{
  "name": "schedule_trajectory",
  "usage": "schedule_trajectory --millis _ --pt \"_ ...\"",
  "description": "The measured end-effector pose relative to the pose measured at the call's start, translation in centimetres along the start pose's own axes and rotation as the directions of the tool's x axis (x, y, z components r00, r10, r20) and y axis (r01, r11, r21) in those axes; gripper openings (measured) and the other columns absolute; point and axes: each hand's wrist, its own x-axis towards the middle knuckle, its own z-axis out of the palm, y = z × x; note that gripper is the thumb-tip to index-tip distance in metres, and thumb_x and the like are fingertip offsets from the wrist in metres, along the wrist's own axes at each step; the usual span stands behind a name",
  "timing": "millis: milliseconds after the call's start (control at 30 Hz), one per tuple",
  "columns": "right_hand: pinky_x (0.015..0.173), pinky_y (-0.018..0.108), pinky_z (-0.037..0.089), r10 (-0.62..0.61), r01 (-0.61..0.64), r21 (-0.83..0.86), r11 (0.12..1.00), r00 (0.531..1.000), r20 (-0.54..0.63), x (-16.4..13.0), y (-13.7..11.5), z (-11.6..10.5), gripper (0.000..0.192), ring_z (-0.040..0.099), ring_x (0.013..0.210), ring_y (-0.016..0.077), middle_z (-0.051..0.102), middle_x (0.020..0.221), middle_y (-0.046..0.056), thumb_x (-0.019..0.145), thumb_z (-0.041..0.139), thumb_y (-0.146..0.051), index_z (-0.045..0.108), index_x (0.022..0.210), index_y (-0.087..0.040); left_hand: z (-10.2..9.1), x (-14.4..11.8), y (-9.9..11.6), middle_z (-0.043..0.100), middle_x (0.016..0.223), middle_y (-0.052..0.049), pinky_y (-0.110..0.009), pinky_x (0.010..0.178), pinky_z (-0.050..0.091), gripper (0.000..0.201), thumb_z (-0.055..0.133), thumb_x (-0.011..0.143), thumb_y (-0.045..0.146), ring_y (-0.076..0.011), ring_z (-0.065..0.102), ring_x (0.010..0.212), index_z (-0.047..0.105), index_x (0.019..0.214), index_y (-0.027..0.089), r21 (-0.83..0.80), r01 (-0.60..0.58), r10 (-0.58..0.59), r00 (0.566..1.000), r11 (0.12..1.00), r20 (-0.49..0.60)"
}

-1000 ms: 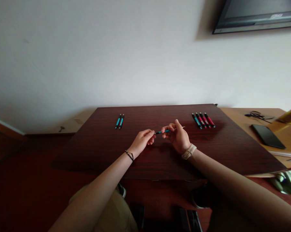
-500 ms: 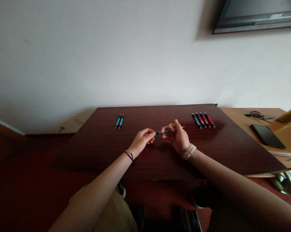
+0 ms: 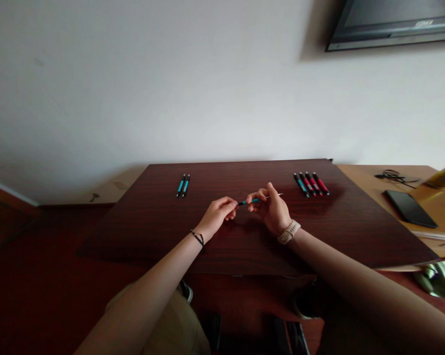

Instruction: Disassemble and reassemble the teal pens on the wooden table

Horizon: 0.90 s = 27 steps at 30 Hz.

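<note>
The left hand has a pinch hold on the black end of a thin blue-and-black pen. The right hand has its fingers curled at the blue part, with its palm turned up. So the pen is between the two hands, over the middle of a dark red-brown wooden table. A thin, pale stick pokes out past the right thumb, in line with the pen. I can't tell if the two are joined.

To do this bit well, I think both hands should hold softly and make one straight line. The left finger and thumb should do the small, careful work, while the right hand holds the pen steady. A hard squeeze or a tilt could let the thin stick slip.

Farther out, two blue-and-black pens lie side by side on the left. On the right lie one more blue-and-black pen and three pinkish-red-and-black pens in a neat row.
</note>
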Motion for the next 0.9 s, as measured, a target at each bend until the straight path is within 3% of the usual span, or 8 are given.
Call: schedule_trajectory --millis 500,900 --pt "0.064 0.032 0.055 -0.010 0.010 0.008 1.000 1.000 0.021 0.05 0.11 -0.20 0.056 0.069 0.070 0.0208 0.078 0.086 0.009 0.093 0.061 -0.068 0.044 0.063 -0.024 -0.13 0.04 -0.14 0.063 0.070 -0.002 -0.025 0.059 0.039 0.038 0.058 0.097 0.051 -0.0131 0.056 0.063 0.066 0.089 0.015 0.004 -0.010 0.010 1.000 1.000 0.025" --pt "0.066 0.032 0.056 0.005 -0.005 -0.015 1.000 1.000 0.014 0.20 0.15 -0.33 0.058 0.068 0.068 0.0205 0.078 0.087 0.008 0.089 0.064 -0.071 0.042 0.064 -0.024 -0.07 0.02 -0.15 0.064 0.073 -0.002 -0.025 0.060 0.041 0.034 0.063 0.093 0.050 -0.0131 0.058 0.066 0.065 0.087 0.017 -0.039 -0.016 0.015 1.000 0.999 -0.025"
